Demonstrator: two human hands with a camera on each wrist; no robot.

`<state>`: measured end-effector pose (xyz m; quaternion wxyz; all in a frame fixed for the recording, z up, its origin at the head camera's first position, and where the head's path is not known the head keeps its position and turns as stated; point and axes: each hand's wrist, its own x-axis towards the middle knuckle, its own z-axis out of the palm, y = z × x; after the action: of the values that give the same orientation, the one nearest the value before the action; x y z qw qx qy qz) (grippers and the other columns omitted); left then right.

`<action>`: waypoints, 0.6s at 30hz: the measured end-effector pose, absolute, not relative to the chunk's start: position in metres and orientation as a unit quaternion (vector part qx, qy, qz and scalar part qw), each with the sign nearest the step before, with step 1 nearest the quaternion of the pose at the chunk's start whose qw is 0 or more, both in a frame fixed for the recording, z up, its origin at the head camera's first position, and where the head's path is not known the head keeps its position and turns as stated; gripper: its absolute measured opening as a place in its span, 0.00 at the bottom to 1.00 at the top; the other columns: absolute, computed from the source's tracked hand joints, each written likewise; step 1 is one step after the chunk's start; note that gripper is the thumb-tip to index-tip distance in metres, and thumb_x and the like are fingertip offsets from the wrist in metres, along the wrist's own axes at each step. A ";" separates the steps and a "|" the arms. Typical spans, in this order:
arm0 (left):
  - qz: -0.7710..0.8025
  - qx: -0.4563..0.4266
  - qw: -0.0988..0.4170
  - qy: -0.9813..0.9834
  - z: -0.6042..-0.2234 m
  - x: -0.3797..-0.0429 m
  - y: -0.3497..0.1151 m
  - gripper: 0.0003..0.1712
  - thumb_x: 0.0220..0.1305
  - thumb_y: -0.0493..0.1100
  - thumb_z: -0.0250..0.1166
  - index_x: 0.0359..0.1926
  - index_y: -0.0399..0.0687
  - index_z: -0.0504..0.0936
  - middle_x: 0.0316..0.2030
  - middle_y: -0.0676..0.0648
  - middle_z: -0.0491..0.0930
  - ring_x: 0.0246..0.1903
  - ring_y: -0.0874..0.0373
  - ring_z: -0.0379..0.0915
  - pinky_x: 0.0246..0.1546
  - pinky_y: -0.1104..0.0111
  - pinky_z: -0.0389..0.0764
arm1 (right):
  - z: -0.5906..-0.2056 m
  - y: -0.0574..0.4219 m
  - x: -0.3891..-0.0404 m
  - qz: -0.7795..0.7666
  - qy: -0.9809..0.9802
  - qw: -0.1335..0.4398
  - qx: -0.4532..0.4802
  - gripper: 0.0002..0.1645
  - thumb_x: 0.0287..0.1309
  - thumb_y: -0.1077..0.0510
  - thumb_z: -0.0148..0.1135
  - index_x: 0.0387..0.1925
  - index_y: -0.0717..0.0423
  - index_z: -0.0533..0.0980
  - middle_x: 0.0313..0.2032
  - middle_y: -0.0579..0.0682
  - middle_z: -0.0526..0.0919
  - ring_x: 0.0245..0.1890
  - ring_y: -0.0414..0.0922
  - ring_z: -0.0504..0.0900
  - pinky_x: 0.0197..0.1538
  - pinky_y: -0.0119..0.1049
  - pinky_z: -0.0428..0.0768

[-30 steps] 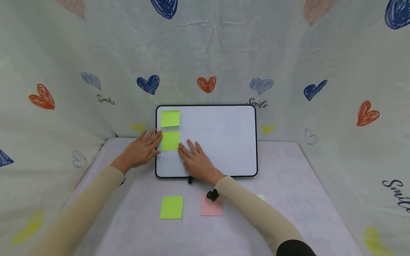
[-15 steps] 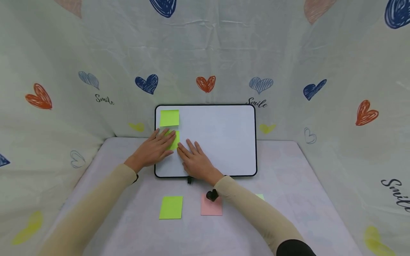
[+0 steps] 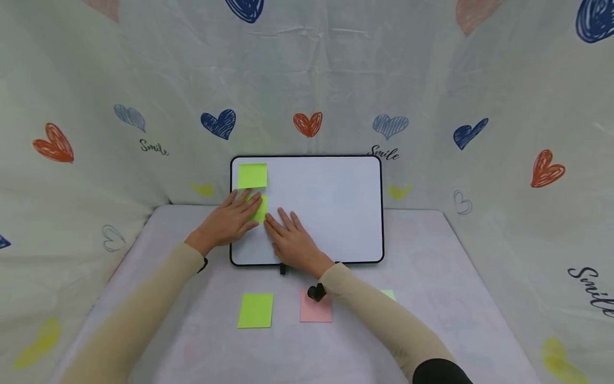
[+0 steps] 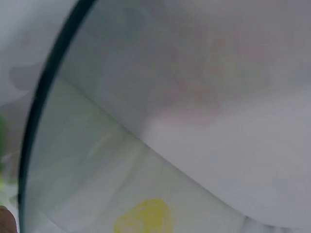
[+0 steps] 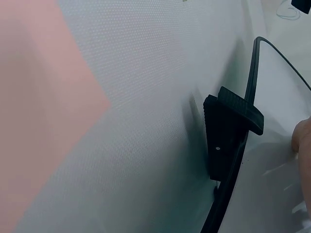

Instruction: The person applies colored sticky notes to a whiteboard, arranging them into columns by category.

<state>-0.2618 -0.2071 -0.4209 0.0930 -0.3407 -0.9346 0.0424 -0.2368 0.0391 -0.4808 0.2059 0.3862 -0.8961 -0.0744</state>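
Observation:
A whiteboard (image 3: 326,208) with a black frame stands at the back of the table. On its left side are two yellow-green sticky notes, one above the other. My left hand (image 3: 226,220) lies with straight fingers across the lower sticky note (image 3: 261,209), covering much of it. The upper sticky note (image 3: 252,176) shows whole, just above those fingertips. With fingers extended, my right hand (image 3: 295,240) rests on the board, its fingertips at the lower note's right edge. In the right wrist view only a bit of that hand shows at the right edge.
Nearer on the table (image 3: 201,341) lie a green sticky note (image 3: 255,311), a pink one (image 3: 316,312) partly under the right wrist's black strap, and a pale green one (image 3: 388,294) mostly hidden by the sleeve. A black clip-like foot (image 5: 226,133) holds the board's lower edge. A heart-printed curtain hangs behind.
My left hand has moved right from the board's left edge onto the lower sticky note. The right hand has stayed in place. The whole view has shifted slightly.

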 end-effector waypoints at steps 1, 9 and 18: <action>0.041 -0.338 0.093 -0.936 -0.421 -0.261 -0.212 0.41 0.80 0.58 0.51 0.81 0.40 0.53 0.81 0.43 0.51 0.81 0.41 0.41 0.80 0.44 0.41 | -0.480 0.038 -0.237 -0.076 -0.898 0.199 0.385 0.38 0.77 0.46 0.50 0.80 0.53 0.56 0.81 0.48 0.54 0.82 0.58 0.47 0.80 0.56 0.54; 0.038 -0.315 0.085 -0.944 -0.418 -0.256 -0.230 0.41 0.79 0.58 0.52 0.80 0.39 0.54 0.81 0.42 0.52 0.81 0.39 0.39 0.80 0.43 0.43 | -0.481 0.041 -0.236 -0.060 -0.905 0.197 0.373 0.39 0.76 0.46 0.53 0.80 0.53 0.56 0.81 0.48 0.54 0.82 0.58 0.47 0.81 0.56 0.53; 0.005 -0.287 0.091 -0.953 -0.426 -0.243 -0.233 0.41 0.80 0.61 0.47 0.80 0.38 0.55 0.81 0.39 0.52 0.81 0.38 0.40 0.79 0.41 0.44 | -0.474 0.040 -0.230 0.008 -0.911 0.173 0.374 0.38 0.75 0.49 0.57 0.79 0.53 0.59 0.80 0.51 0.58 0.81 0.58 0.51 0.80 0.56 0.57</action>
<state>-0.2431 -0.2331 -0.4256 0.0915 -0.2875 -0.9534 0.0049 -0.2302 0.0400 -0.4737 0.1732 0.3741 -0.9110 0.0076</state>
